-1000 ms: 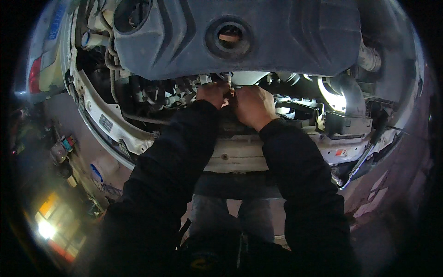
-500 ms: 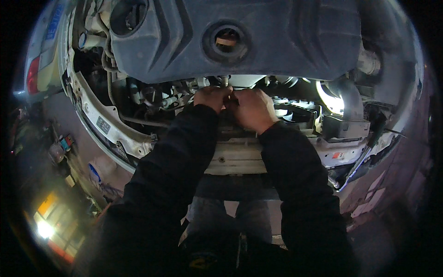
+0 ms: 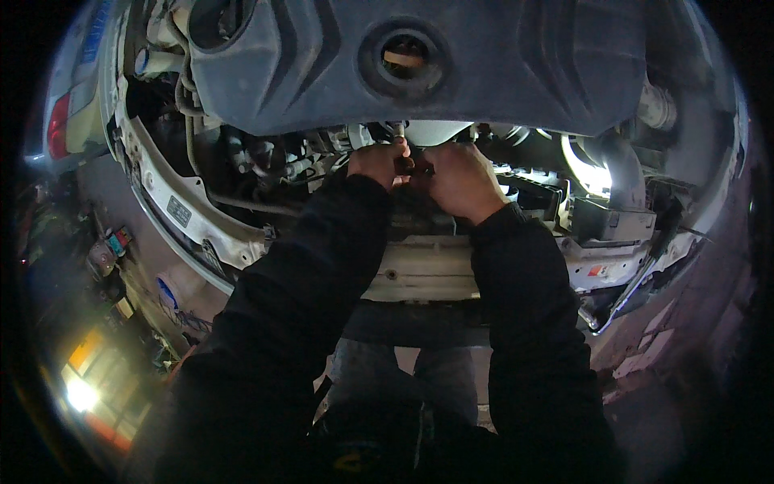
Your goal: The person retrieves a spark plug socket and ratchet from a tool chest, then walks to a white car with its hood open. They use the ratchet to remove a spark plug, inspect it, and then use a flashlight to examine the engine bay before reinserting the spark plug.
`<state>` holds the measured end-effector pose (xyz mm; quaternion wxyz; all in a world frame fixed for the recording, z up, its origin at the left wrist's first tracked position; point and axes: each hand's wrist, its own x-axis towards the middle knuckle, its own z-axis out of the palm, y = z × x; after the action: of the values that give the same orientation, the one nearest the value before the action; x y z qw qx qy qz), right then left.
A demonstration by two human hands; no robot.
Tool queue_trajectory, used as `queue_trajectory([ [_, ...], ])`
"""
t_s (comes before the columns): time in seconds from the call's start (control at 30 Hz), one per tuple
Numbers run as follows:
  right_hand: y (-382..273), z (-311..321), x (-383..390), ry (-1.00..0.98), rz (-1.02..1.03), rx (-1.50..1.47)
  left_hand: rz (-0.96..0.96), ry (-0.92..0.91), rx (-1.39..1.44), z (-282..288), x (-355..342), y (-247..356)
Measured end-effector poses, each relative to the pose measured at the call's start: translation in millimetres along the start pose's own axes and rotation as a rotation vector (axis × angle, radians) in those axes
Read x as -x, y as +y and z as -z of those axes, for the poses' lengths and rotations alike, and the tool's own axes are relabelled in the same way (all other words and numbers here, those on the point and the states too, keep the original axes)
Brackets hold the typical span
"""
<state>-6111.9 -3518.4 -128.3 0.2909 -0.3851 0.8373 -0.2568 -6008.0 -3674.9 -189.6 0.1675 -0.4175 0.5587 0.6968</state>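
Observation:
Both my hands are in the engine bay, just under the front edge of a large dark grey engine cover [image 3: 508, 60]. My left hand [image 3: 373, 164] has its fingers curled around a small part below a short upright metal fitting [image 3: 398, 129]. My right hand [image 3: 465, 181] is closed just to its right, thumb and fingers pointing toward the left hand; what lies inside the fingers is hidden. Both dark-sleeved forearms reach over the pale front crossmember [image 3: 429, 274].
A curved air duct [image 3: 622, 173] and black box [image 3: 613, 223] are at right, with a long tool [image 3: 625, 294] over the bumper edge. Hoses [image 3: 189, 109] run at left. Another vehicle [image 3: 72, 113] stands upper left; a lit lamp [image 3: 81, 394] is lower left.
My right hand has shifted a little to the right, and more shows between the two hands. The whole view has also shifted slightly.

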Motion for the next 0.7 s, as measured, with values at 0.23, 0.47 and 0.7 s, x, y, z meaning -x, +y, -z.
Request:
queue_trajectory([
  [0.23, 6, 8, -6, 0.066, -0.05, -0.203, 0.214, -0.067, 0.659, 0, 1, -12],
  [0.47, 18, -10, -24, 0.131, -0.24, -0.11, 0.285, -0.041, 0.619, 2, 3, -7],
  [0.7, 27, -38, -48, -0.152, -0.034, -0.406, 0.305, -0.084, 0.508, -2, 10, -5],
])
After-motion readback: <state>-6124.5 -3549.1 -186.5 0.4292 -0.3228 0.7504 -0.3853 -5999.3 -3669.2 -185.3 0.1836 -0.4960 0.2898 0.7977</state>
